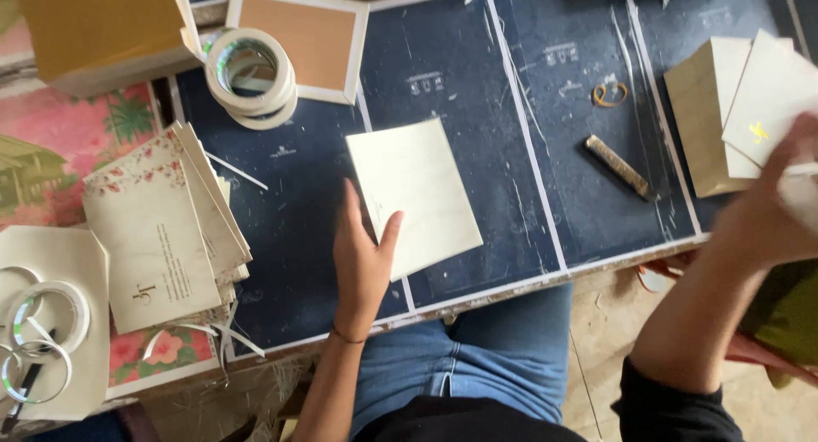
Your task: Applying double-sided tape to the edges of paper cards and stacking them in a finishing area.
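A cream card (417,191) lies flat on the dark blue work board (511,84) in the middle. My left hand (361,256) rests on the board with its fingers spread, thumb and fingertips touching the card's lower left edge. My right hand (780,199) is far right and blurred, holding a white card (771,93) with a small gold mark, lifted off a stack of cream cards (707,110).
A pile of floral printed cards (162,225) sits at left. Rolls of white tape (251,76) and a brown-faced card (311,37) lie at the back left, more tape rolls (43,323) at lower left. A rubber band (609,94) and a small gold-brown stick (618,165) lie at right.
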